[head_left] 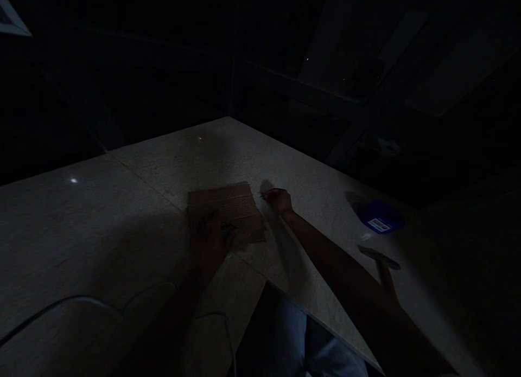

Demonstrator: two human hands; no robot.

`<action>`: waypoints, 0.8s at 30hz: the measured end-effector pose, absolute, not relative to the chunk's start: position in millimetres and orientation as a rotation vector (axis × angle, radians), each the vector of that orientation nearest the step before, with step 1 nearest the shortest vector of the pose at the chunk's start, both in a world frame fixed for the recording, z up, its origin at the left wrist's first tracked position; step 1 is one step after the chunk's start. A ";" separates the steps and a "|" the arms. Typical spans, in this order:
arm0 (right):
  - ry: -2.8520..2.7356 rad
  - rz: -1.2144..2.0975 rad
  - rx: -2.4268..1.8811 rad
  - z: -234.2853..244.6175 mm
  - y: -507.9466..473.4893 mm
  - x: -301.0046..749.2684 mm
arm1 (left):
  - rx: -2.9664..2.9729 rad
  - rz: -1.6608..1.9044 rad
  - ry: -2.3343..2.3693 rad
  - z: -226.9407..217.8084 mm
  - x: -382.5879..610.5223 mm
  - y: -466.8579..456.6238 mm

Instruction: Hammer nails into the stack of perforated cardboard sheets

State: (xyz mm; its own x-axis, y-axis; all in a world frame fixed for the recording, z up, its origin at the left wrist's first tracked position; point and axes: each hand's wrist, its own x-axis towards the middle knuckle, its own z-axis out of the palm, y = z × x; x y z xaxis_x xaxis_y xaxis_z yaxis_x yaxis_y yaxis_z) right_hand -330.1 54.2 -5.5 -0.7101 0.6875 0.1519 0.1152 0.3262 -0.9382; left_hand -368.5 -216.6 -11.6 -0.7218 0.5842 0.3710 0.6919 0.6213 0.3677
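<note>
The cardboard (223,199) could slide if the left hand (209,240), fingers spread, presses lightly; whether the right hand (280,200) pinches anything, I cannot tell.

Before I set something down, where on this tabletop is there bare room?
Bare tabletop shows beyond the brown sheet, toward the far corner, and between the right hand and the blue container. Crowded: the brown sheet, with the left hand over it; near right, the hammer beside the right forearm; near left, a cable. Darkness may hide small things.
</note>
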 end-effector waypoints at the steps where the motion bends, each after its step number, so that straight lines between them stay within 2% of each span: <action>1: -2.066 1.376 -0.726 -9.0 54.8 -331.0 | -1.054 -0.726 -2.627 -11.5 -368.8 -216.6; 6: -2.111 1.285 -0.780 -13.6 53.8 -333.7 | -1.068 -0.701 -2.617 -11.2 -370.1 -217.3; 13: -2.107 1.162 -0.779 7.2 37.7 -323.3 | -1.040 -0.759 -2.645 -10.5 -368.4 -216.6; 17: -2.339 1.143 -0.455 21.7 -15.7 -310.4 | -1.023 -0.730 -2.669 -11.2 -367.4 -216.7; 20: -2.686 0.985 -0.148 32.7 -57.9 -308.3 | -1.053 -0.718 -2.672 -12.9 -367.8 -218.3; 24: -3.008 0.725 0.036 41.7 -83.8 -321.3 | -1.060 -0.725 -2.703 -11.4 -368.1 -219.7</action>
State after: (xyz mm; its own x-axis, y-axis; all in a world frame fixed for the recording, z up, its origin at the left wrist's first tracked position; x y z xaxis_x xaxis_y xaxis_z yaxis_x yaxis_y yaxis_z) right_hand -321.3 -83.8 41.7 -0.9986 -0.0115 0.0516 -0.0337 0.8900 -0.4547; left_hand -368.1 -219.7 -11.4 -0.7396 0.6001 0.3048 0.6721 0.6338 0.3829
